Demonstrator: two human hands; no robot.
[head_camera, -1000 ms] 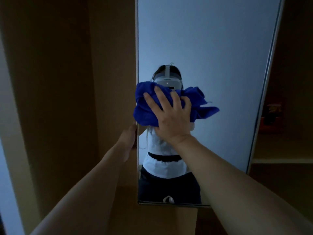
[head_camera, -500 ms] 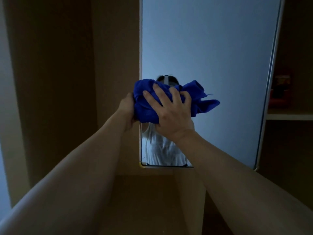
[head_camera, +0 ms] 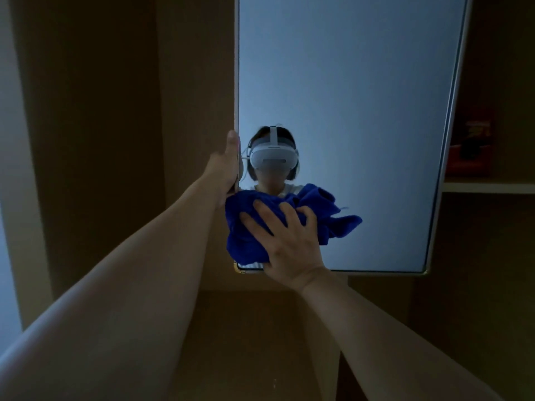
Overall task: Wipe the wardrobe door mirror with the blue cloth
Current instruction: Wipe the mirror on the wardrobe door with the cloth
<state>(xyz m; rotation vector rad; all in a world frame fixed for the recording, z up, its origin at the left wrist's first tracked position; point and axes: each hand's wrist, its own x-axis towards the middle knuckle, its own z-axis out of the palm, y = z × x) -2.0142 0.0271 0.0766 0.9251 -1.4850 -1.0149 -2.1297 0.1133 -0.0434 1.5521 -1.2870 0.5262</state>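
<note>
The wardrobe door mirror (head_camera: 347,96) fills the upper middle of the view, framed by a thin pale rim. It reflects a person wearing a white headset. A bunched blue cloth (head_camera: 249,235) lies pressed against the glass at its lower left corner. My right hand (head_camera: 289,244) is spread flat over the cloth, fingers apart, holding it to the mirror. My left hand (head_camera: 227,166) grips the door's left edge just above the cloth, with the fingers hidden behind the edge.
Brown wardrobe panels (head_camera: 95,140) stand to the left and below the door. On the right an open shelf (head_camera: 489,186) carries a red and black box (head_camera: 472,149). The room is dim.
The cloth and my right hand have slid down the glass to the lower left corner. My left hand has shifted up the door's edge. The view has tilted upward.
</note>
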